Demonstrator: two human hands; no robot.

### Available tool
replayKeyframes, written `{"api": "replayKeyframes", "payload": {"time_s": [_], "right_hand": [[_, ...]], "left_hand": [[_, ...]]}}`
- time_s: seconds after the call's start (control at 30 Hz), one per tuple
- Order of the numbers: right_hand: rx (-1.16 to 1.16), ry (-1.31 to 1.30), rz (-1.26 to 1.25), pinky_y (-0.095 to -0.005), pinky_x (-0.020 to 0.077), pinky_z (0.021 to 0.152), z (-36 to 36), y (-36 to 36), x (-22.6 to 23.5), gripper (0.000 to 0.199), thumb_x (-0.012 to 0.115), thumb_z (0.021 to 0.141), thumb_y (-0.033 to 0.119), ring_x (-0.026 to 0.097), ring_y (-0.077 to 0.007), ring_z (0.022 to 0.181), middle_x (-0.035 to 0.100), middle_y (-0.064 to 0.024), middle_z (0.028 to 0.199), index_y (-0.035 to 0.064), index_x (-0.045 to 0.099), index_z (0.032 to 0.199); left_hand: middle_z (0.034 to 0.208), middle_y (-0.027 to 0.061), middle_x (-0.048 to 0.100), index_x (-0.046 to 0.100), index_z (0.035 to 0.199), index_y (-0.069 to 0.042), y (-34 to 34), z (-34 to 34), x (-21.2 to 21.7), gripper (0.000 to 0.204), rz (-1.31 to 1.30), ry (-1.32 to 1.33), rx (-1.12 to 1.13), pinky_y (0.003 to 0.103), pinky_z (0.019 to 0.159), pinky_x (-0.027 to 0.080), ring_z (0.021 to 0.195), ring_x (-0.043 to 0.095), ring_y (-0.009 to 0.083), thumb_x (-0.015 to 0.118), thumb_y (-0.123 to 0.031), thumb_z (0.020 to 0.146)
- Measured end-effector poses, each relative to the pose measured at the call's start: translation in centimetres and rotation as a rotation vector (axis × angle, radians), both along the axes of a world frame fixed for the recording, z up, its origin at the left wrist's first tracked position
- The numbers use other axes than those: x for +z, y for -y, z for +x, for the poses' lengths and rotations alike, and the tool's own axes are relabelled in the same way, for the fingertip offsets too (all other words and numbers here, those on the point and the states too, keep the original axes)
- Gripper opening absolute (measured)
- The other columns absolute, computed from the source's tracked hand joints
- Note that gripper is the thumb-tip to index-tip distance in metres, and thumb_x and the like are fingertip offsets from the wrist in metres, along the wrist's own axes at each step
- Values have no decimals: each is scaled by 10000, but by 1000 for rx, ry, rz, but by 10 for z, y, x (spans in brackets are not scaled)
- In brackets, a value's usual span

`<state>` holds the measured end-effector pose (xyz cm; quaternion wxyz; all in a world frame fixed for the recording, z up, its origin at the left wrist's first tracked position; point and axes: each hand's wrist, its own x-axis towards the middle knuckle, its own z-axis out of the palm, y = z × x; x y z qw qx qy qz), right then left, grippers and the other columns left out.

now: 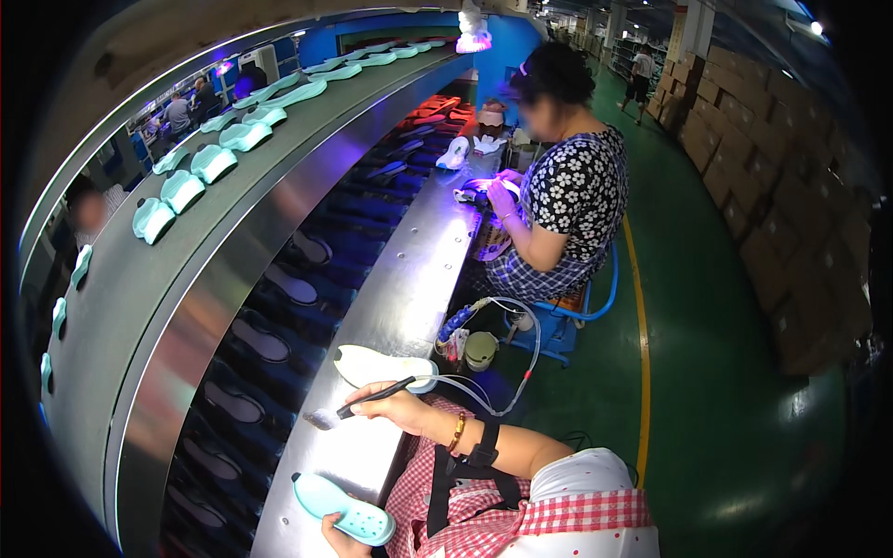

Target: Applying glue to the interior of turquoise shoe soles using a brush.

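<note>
My left hand grips a mint-green shoe sole by its side, low over the metal bench. The sole has a dark tip and small holes toward its near end. In my right hand is a black-handled brush, fed by a clear tube. Its bristles point left, above the bench and apart from the held sole. Beyond my right hand, a second, paler shoe sole lies on the bench.
Mint soles ride a wide conveyor on the left. More soles lie on a lower dark line beside the bench. A co-worker sits farther along, handling a shoe piece. A pot hangs near the bench; cartons are stacked right.
</note>
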<state>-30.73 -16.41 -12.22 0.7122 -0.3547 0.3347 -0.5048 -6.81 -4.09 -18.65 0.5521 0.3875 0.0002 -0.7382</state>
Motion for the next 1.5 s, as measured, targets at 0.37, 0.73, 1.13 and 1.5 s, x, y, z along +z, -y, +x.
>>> {"api": "replayKeyframes", "payload": {"time_s": [0.37,0.73,1.13,1.5], "right_hand": [[30,55,56,-181,419,624,15,-10,-7,187,612,749,70,534,-68,702,607,-39,842,11,613,927],[209,100,19,-203,441,673,33,-20,-6,213,604,748,63,555,-93,727,607,-59,856,-7,583,948],[326,135,-15,-230,447,745,42,-37,-8,244,623,736,52,558,-121,839,605,-87,904,-23,580,964],[304,12,-189,-246,453,765,33,-42,4,195,593,749,38,565,-117,830,617,-68,908,2,613,940]], "left_hand": [[938,172,530,454,1052,5,15,1,-21,547,179,175,123,470,804,421,897,521,339,456,-176,536],[1033,161,528,347,1222,-29,34,-33,18,568,-216,52,171,392,831,430,940,530,275,366,-449,839],[1141,84,502,379,1247,-157,38,-39,38,602,-343,-128,139,407,840,427,997,513,273,279,-577,827],[1171,76,497,402,1230,-107,47,-52,49,656,-409,-275,151,422,896,385,1037,486,275,337,-597,798]]}}
